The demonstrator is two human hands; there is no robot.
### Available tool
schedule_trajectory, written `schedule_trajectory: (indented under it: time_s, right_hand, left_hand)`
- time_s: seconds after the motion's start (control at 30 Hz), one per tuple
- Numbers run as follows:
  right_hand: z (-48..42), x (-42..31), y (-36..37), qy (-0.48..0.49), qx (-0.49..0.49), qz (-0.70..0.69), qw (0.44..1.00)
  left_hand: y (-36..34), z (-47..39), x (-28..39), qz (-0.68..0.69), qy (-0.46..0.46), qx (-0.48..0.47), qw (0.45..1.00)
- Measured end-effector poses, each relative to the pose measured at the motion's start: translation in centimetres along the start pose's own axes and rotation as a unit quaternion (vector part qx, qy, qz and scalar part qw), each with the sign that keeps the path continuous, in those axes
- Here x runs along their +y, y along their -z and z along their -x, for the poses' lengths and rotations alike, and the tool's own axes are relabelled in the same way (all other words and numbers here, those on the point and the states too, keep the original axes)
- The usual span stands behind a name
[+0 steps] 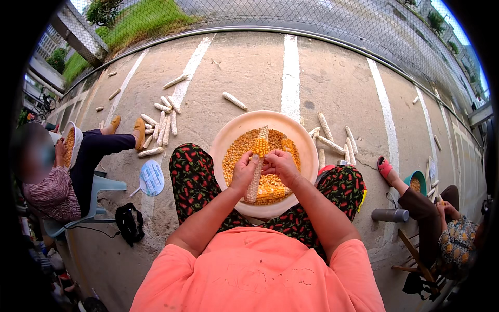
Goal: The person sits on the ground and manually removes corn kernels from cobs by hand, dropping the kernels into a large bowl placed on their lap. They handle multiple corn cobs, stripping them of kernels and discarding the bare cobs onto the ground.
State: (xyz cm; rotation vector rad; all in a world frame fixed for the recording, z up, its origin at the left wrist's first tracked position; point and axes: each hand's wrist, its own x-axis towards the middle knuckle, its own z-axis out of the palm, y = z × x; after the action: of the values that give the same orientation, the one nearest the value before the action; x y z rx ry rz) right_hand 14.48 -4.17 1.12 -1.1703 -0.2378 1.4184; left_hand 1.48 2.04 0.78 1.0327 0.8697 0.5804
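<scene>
My left hand (243,170) is closed around a partly shelled corn cob (254,175), over a round pale basin (308,156) between my knees. The cob is bare at both ends, and a band of yellow kernels remains near its middle. My right hand (281,165) is at the cob's right side, fingers bent and fingertips by the kernels; whether it grips the cob is hard to tell. Loose kernels (237,150) fill much of the basin. Among them lie a cob with kernels (271,192) near the front and another (287,145) at the back right.
Bare cobs (163,128) lie piled on the concrete left of the basin, with several more (331,144) to its right. A hand fan (152,178) lies at left; a grey bottle (390,215) is at right. People sit on both sides. A chain-link fence (249,15) runs ahead.
</scene>
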Motion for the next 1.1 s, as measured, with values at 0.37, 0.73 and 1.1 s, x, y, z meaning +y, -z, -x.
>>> schedule_trajectory:
  time_s: [0.37,0.73,1.1]
  right_hand:
    - [0.4,-0.2,0.2,-0.020,-0.029,-0.031,0.999]
    - [0.5,-0.1,0.2,-0.032,-0.001,-0.009,0.999]
    - [-0.6,2.1,0.5,-0.052,0.014,0.011,0.999]
  left_hand:
    - [1.1,-0.3,-1.1,-0.097,-0.031,-0.035,0.994]
    - [1.1,-0.3,-2.2,-0.155,-0.080,-0.037,0.984]
    - [1.5,-1.2,-3.7,-0.274,-0.145,-0.002,0.951]
